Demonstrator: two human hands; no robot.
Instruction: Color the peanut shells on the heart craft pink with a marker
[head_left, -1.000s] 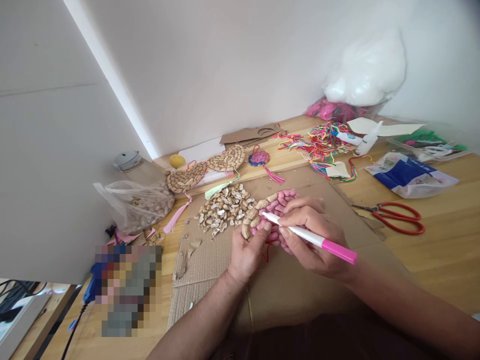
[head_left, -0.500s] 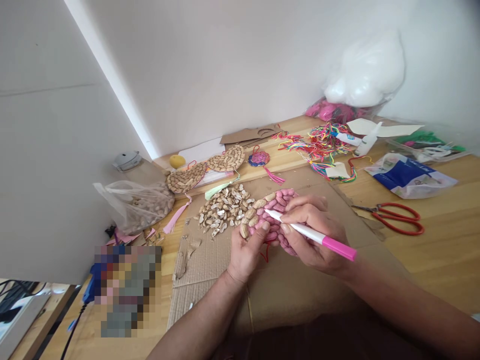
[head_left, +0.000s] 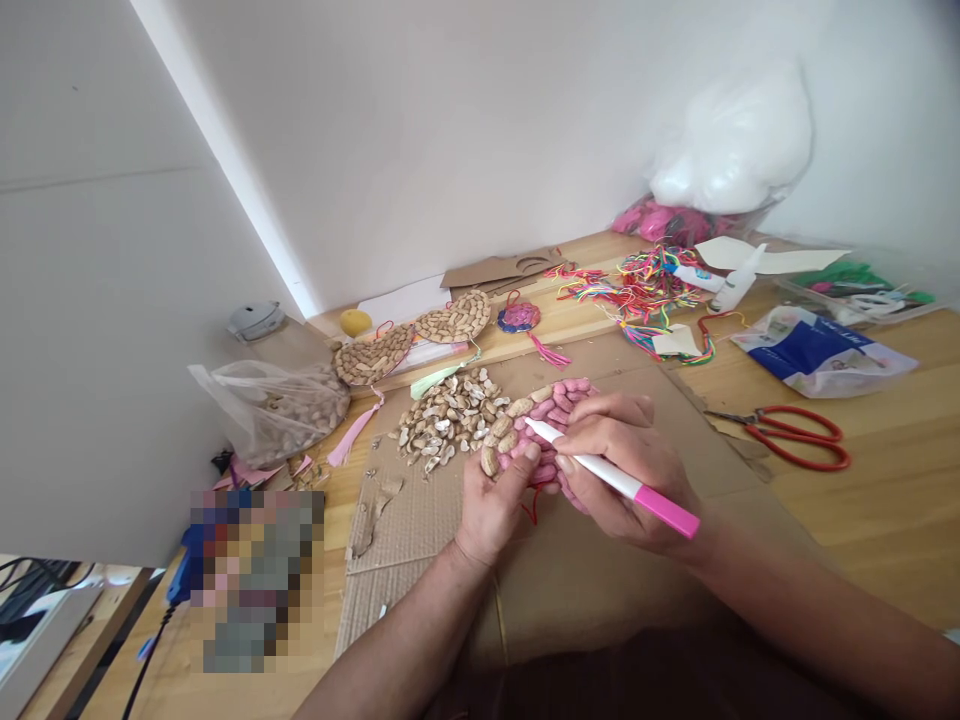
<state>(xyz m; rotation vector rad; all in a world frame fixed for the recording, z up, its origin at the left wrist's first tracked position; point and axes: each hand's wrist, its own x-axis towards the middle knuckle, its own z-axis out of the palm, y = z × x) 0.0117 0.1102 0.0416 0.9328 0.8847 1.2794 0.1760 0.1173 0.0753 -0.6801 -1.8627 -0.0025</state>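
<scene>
Colouring looks to be the step in hand: the right hand grips a pink marker, tip on the peanut-shell ornament, which the left hand pinches by its near edge, just right of the loose shell pile. Bare tan shells beside the pile call for the tip next, I'd judge.

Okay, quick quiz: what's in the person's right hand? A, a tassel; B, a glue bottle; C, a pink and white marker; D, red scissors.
C: the right hand grips a pink and white marker, tip against the peanut-shell ornament that the left hand steadies; the red scissors lie apart on the table.
</scene>
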